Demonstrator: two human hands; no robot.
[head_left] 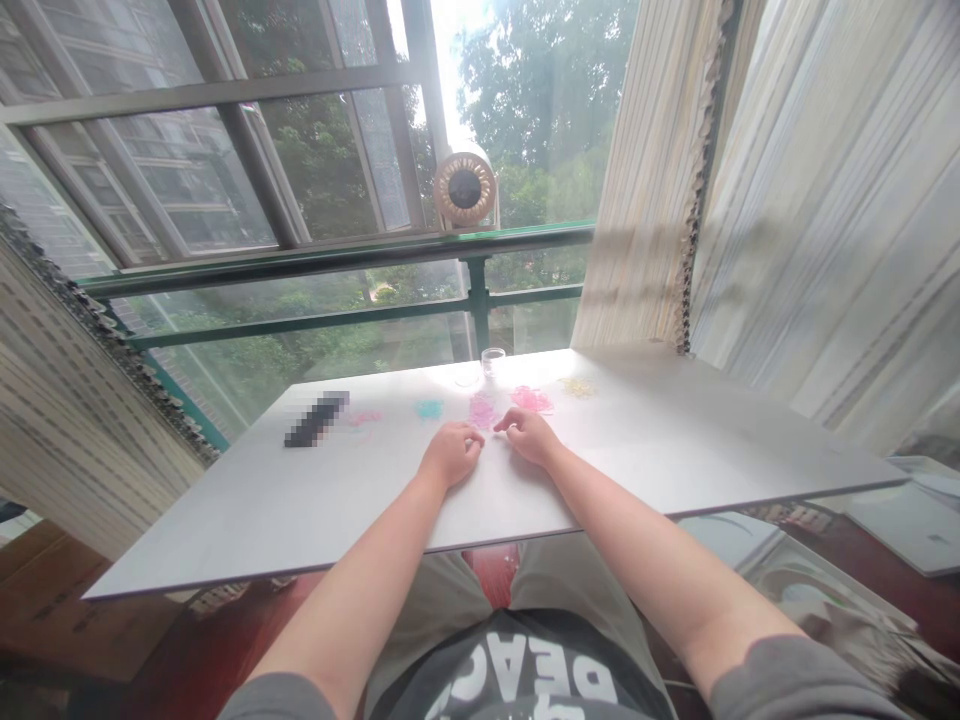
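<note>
On the white table, my left hand (454, 453) rests with its fingers curled in, just below a pile of small purple pieces (482, 408). My right hand (529, 436) lies close by, below a pink-red pile (532, 399). Its fingers are bent together and its index finger points toward the left hand. Anything pinched in either hand is too small to make out. The piles look like thin tangled loops, perhaps small rubber bands. A teal pile (430, 409), a pale pink pile (366, 417) and a yellow pile (578, 386) lie in the same row.
A small clear cup (493, 362) stands near the table's (660, 440) far edge. A dark pixelated object (317, 419) lies at the left. Beyond are a green railing (477, 285), a round white fan (465, 188) and windows. Curtains (637, 190) hang at both sides.
</note>
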